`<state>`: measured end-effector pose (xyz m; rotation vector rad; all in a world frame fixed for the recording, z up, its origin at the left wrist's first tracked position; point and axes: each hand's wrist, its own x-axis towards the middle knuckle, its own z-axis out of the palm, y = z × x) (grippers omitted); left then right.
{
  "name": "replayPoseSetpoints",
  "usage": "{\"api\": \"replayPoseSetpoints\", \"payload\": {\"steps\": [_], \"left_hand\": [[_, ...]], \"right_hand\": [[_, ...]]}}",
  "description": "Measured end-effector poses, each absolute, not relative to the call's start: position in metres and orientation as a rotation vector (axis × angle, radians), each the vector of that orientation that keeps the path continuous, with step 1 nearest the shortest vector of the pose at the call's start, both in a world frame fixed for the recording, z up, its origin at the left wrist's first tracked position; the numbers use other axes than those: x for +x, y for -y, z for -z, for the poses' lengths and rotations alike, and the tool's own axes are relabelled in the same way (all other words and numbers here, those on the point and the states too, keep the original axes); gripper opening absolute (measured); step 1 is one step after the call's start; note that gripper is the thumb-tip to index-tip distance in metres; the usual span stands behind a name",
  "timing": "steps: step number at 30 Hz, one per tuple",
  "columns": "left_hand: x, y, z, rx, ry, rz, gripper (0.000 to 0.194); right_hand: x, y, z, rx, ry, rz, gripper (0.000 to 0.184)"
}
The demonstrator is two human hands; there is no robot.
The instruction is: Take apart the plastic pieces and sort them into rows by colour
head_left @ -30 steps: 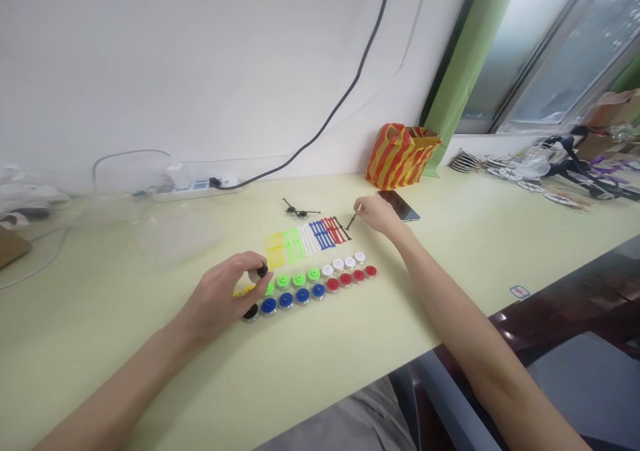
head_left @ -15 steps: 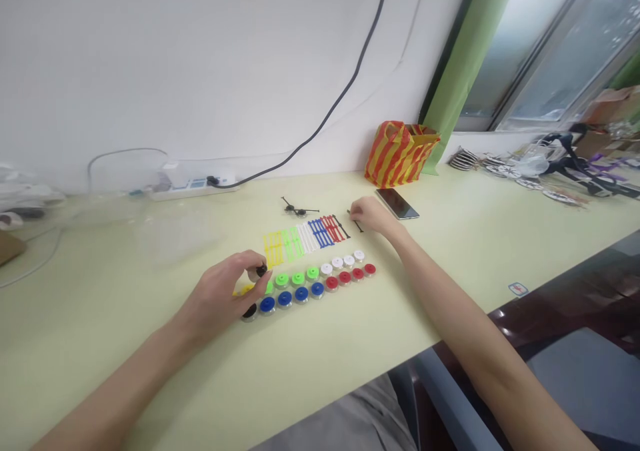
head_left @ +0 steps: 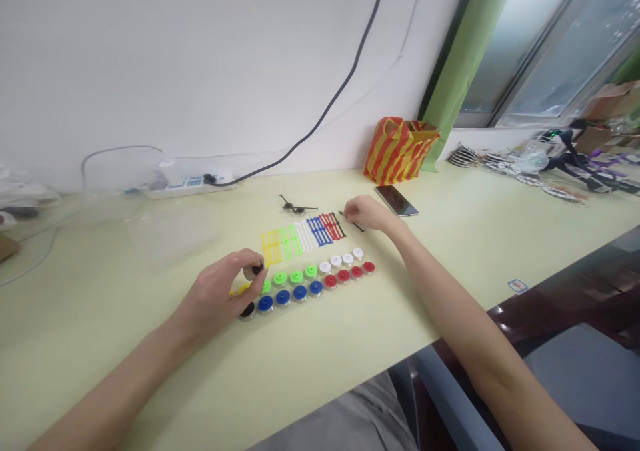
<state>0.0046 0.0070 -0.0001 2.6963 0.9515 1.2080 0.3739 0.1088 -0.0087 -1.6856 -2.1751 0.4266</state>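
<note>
My left hand (head_left: pixel 213 287) pinches a small black round wheel-like piece (head_left: pixel 257 269) between thumb and fingers, just above the left end of two rows of round pieces. In those rows are green discs (head_left: pixel 297 277), white discs (head_left: pixel 337 260), blue discs (head_left: pixel 283 297), red discs (head_left: pixel 343 275) and a black disc (head_left: pixel 247 310); yellow ones are partly hidden by the hand. My right hand (head_left: pixel 367 212) is closed on a thin black rod (head_left: pixel 357 226) low over the table. Left of it lie sorted yellow rods (head_left: pixel 272 247), green, white, blue and red rods (head_left: pixel 331 227).
Two black wheel-and-rod pieces (head_left: pixel 295 208) lie behind the rods. Farther back are a phone (head_left: pixel 397 200), a striped bag (head_left: pixel 401 151) and a power strip (head_left: pixel 193 185) with a black cable. A clear plastic sheet (head_left: pixel 170 227) lies at left.
My right hand has shifted slightly left with the black rod, which now lies at a flatter slant. My left hand keeps its pinch on the black wheel-like piece; the view moved slightly.
</note>
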Motion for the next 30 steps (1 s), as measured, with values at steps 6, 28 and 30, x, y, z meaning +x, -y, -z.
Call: {"api": "replayPoseSetpoints", "payload": {"steps": [6,28,30], "left_hand": [[0.004,-0.007,0.001,2.695,-0.963,-1.197,0.005],[0.007,-0.006,-0.002,2.733,-0.882,-1.218,0.007],[0.007,-0.006,-0.002,2.723,-0.884,-1.217,0.007]], "right_hand": [[0.373,-0.109,0.009,-1.708,2.180,-0.431,0.016],[0.368,-0.108,0.011,-1.655,2.223,-0.342,0.010],[0.367,-0.108,0.011,-1.667,2.239,-0.348,0.011]]}}
